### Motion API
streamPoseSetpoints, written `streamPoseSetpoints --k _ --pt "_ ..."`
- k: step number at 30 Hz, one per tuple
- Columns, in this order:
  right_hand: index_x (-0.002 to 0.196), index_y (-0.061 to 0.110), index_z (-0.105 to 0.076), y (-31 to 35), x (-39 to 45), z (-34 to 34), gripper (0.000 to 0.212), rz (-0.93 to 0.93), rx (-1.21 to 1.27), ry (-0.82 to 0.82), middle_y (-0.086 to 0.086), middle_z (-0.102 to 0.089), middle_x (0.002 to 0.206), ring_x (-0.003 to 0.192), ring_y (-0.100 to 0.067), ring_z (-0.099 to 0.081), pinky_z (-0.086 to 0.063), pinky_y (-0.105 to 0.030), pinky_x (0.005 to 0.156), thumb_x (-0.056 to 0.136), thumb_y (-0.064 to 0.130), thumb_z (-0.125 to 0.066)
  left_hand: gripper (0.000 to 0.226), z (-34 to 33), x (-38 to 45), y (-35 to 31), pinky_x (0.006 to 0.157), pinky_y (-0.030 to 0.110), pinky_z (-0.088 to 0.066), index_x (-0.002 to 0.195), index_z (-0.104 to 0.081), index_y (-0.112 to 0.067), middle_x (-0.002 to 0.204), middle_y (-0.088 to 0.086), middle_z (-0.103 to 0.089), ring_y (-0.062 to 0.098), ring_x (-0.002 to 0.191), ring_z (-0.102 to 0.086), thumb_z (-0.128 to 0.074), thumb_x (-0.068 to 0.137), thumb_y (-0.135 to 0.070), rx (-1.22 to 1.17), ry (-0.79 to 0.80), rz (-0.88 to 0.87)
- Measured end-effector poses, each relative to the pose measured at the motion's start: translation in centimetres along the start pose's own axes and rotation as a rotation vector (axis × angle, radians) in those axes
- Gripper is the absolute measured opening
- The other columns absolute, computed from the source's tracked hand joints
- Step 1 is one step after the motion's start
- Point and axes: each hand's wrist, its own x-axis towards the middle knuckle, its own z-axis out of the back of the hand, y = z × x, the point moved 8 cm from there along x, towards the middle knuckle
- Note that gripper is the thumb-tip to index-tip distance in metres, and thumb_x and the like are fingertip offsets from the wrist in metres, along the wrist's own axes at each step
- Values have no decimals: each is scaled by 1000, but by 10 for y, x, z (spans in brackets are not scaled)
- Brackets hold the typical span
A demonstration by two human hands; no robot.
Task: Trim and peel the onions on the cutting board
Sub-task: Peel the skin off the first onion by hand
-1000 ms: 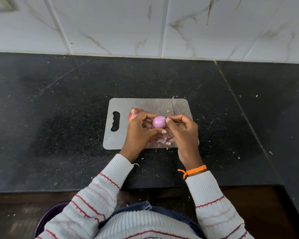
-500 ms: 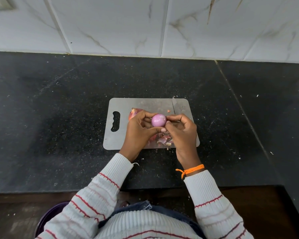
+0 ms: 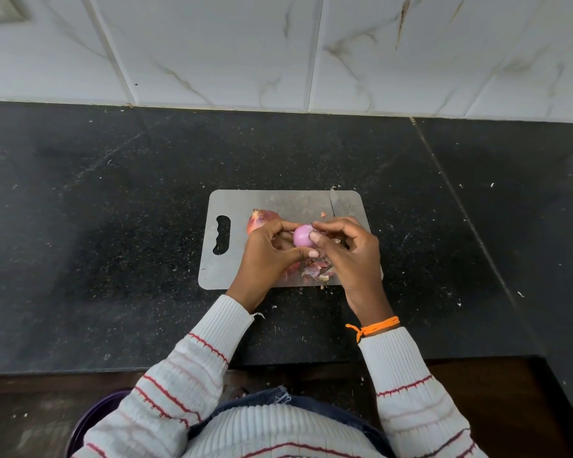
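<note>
A small peeled pink onion (image 3: 301, 235) is held just above the grey cutting board (image 3: 235, 269). My left hand (image 3: 268, 256) grips it from the left and below. My right hand (image 3: 348, 252) pinches at its right side with thumb and forefinger. An unpeeled red-brown onion (image 3: 262, 218) lies on the board behind my left hand. A heap of loose skins (image 3: 315, 271) lies on the board under my hands. A knife blade (image 3: 334, 202) rests on the board's far right part, its handle hidden by my right hand.
The board lies on a black speckled stone counter (image 3: 113, 226) backed by a white tiled wall (image 3: 278, 51). Small peel scraps dot the counter near the board. A dark purple bin (image 3: 90, 421) sits below the counter's front edge at lower left.
Both hands have stayed at the same spot on the board. My right fingers have shifted up over the onion's right side, and the onion has turned slightly in my left hand.
</note>
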Motion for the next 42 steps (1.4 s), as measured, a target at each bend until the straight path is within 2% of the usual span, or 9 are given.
streamPoseSetpoints --k 3,8,12,14,16,19,28,34,42 --pt "75 21 -65 -3 2 2 18 17 -38 -34 5 -61 78 83 -9 -60 -50 -30 83 80 4 -71 43 1 0 -4 75 28 -57 101 -66 -8 92 8 -70 19 79 -67 -82 62 -7 70 8 -41" --pt "81 14 -58 -15 1 3 9 -51 -123 -110 -1 -61 78 74 -12 -59 -49 -20 66 89 13 -62 39 -2 -3 0 71 20 -55 103 -63 -7 89 4 -68 7 76 -67 -75 68 4 -102 45 32" --pt "72 15 -51 -32 -1 8 27 -179 -51 -163 -10 -55 68 67 -32 -57 -51 -45 67 94 30 -51 45 -4 -2 2 82 24 -55 111 -60 -10 102 3 -67 13 91 -67 -68 72 12 -233 87 50" --pt "73 8 -54 -31 0 7 28 -184 -44 -127 -8 -56 67 66 -28 -57 -52 -49 68 95 25 -52 48 -6 -1 3 89 30 -54 115 -58 -11 113 8 -64 19 100 -64 -66 74 13 -270 112 48" --pt "85 8 -62 -24 0 4 5 -158 -80 -68 -3 -66 82 77 -19 -64 -56 -40 73 89 10 -60 49 -8 -1 4 93 32 -52 116 -57 -11 118 13 -61 23 104 -61 -64 75 15 -309 125 49" --pt "101 13 -64 -17 -1 4 24 -118 -88 -54 3 -67 100 89 -6 -64 -53 -21 76 83 -2 -64 49 -9 0 7 95 34 -51 118 -55 -9 124 18 -58 28 110 -58 -62 75 16 -343 125 67" --pt "88 13 -67 -9 -1 4 13 -75 -82 -79 -3 -69 89 84 -12 -67 -54 -23 72 83 0 -65 43 -8 -1 8 92 30 -52 122 -56 -6 124 13 -61 24 113 -59 -58 82 9 -347 152 99" --pt "85 13 -65 -10 -3 0 6 -76 -93 -113 -2 -69 84 81 -16 -68 -57 -38 71 81 10 -69 43 -5 -1 5 83 23 -54 115 -57 -3 113 9 -64 13 104 -62 -65 76 12 -222 72 51" --pt "83 11 -65 -5 -5 -2 16 -59 -115 -138 -1 -68 81 77 -11 -65 -54 -22 68 72 5 -75 44 -3 0 4 79 19 -53 115 -59 0 112 10 -65 7 97 -65 -70 74 10 -125 17 28"
